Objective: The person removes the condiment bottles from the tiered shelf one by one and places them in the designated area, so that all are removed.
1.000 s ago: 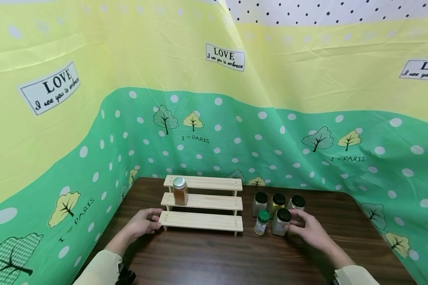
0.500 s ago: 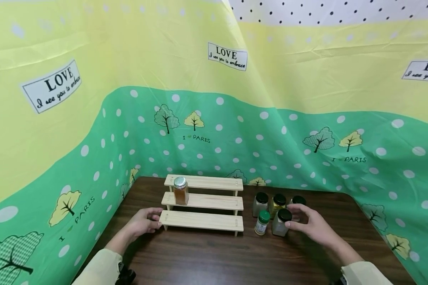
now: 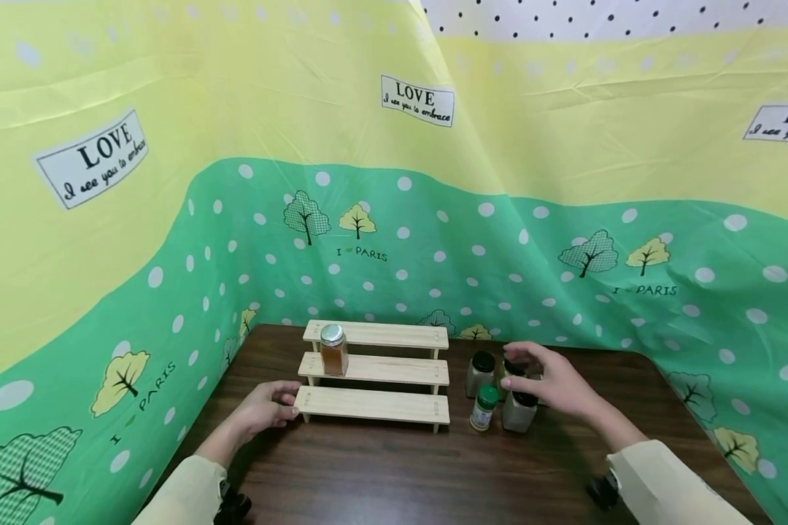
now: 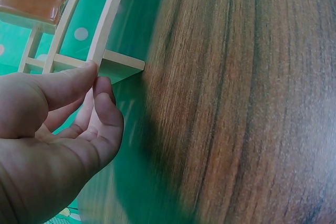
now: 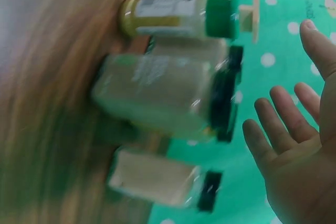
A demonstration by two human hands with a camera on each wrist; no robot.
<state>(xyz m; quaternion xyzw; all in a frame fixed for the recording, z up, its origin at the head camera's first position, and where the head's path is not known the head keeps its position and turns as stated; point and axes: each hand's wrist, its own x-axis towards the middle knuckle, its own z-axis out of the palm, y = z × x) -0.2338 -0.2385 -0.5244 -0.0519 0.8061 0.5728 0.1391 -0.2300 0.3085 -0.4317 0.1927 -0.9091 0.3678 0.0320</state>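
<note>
My left hand pinches the left end of the lowest board of a three-step wooden shelf rack; thumb and fingertips meet at the board's end in the left wrist view. On the middle step stands a silver-lidded jar of orange-brown powder. Over the jar group at the right hovers my right hand, fingers spread, nothing in them. Beneath it are a front black-lidded jar and a yellowish jar, partly covered by the hand. A green-capped shaker bottle stands beside them.
Another black-lidded jar stands at the group's back left. One more jar of pale contents shows in the right wrist view, hidden by the hand from the head. A patterned green and yellow curtain borders the dark wooden table.
My right hand has let go of the front black-lidded jar, lifted, and moved left over the group. My left hand keeps its place on the rack.
</note>
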